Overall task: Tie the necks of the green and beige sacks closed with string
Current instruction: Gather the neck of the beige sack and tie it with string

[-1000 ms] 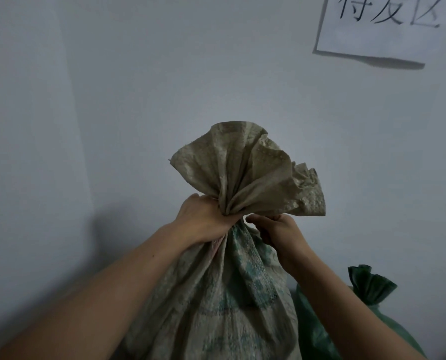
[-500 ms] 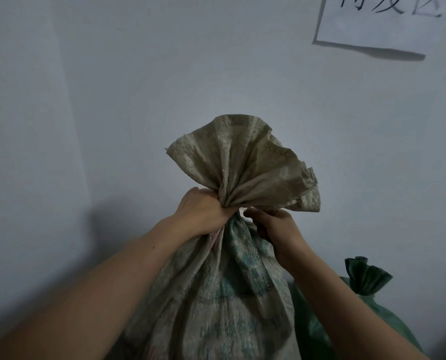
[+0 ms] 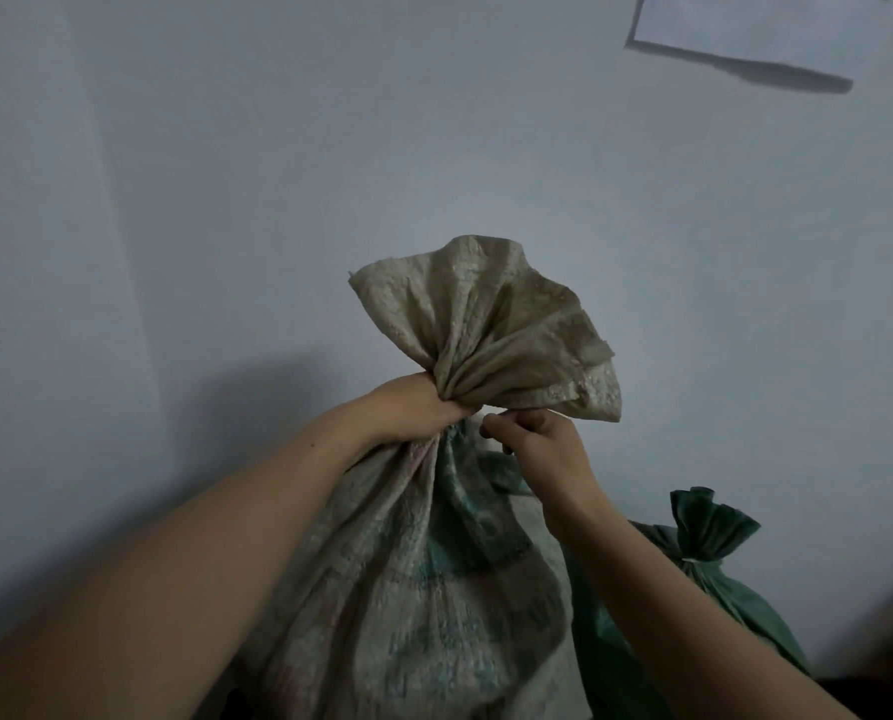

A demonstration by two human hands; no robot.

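A full beige woven sack (image 3: pixel 423 589) with faded green print stands upright in front of me. Its gathered top (image 3: pixel 486 324) fans out above the neck. My left hand (image 3: pixel 413 407) is clenched around the neck from the left. My right hand (image 3: pixel 538 439) is at the neck's right side, fingers pinched together on a pale bit of string that is mostly hidden. A green sack (image 3: pixel 735 605) stands behind at the lower right, its neck (image 3: pixel 694 558) cinched with a pale string and its top flared above.
A plain pale wall (image 3: pixel 434 148) rises directly behind the sacks, meeting a side wall at the left. A white paper sign (image 3: pixel 777 28) hangs at the upper right. Dark floor shows at the bottom right corner.
The view has tilted down and left, so the sign slid up and the sack top shifted right. My right hand has drawn slightly away from the neck, fingers pinched. My left hand keeps its grip.
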